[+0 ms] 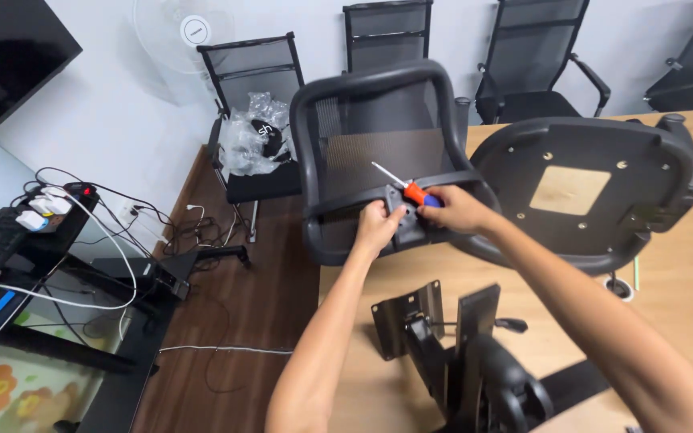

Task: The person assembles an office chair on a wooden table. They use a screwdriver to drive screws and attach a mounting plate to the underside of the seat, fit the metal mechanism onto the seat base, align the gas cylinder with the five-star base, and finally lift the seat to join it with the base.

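Observation:
A black mesh chair backrest (378,120) lies tilted on the wooden table (683,289), joined to an upturned black seat pan (603,160) with a square wooden patch on its underside. My left hand (377,226) grips the bracket at the backrest's lower bar. My right hand (452,208) is shut on a screwdriver (415,191) with an orange and blue handle, its metal shaft pointing up and left over the mesh. Below my arms stands a black metal chair mechanism (443,337) with plates and a lever.
Several black mesh chairs (254,88) line the white wall; one holds plastic bags. A white fan (182,32) stands behind. Cables and a power strip (50,204) clutter a dark stand at left, with wires trailing on the wooden floor (234,321).

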